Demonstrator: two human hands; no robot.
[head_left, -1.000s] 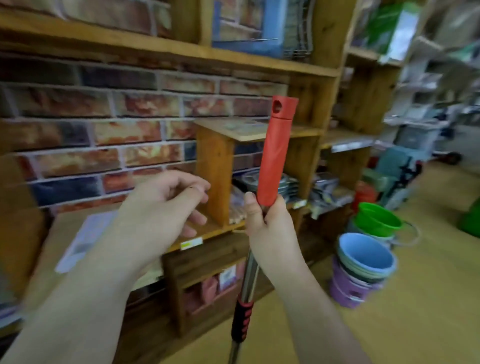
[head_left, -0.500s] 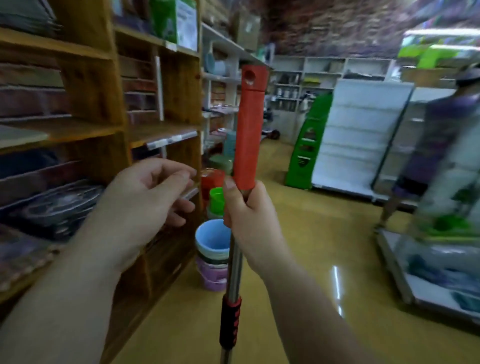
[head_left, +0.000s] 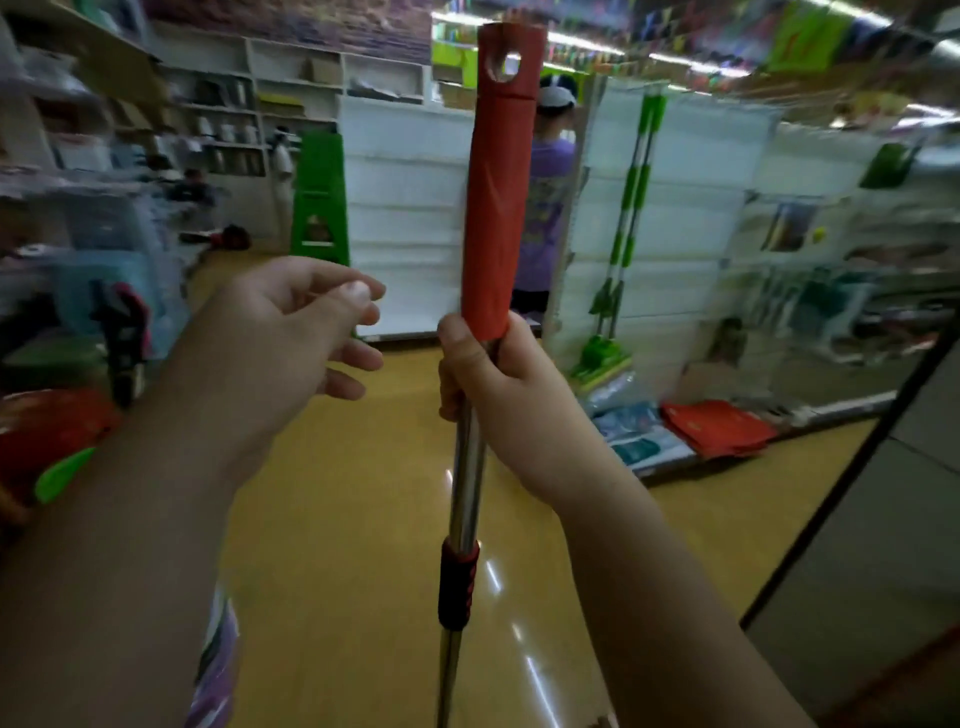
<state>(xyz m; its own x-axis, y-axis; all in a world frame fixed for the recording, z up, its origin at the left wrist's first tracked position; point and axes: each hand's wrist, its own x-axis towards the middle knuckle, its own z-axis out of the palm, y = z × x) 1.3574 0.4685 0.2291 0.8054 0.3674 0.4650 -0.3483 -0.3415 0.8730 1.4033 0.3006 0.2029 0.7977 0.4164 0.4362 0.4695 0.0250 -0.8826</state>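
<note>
Pole (head_left: 497, 197) now before white shelving (head_left: 405, 218)

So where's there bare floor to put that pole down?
The yellow floor is bare around the pole, between the cluttered left shelves and the white shelving. Crowded: packets and red bags piled at right, beside the green mops.

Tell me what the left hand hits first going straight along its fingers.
Likely the red grip, at its lower end just above the right hand; the left hand points rightward at it. Depth is unclear.
</note>
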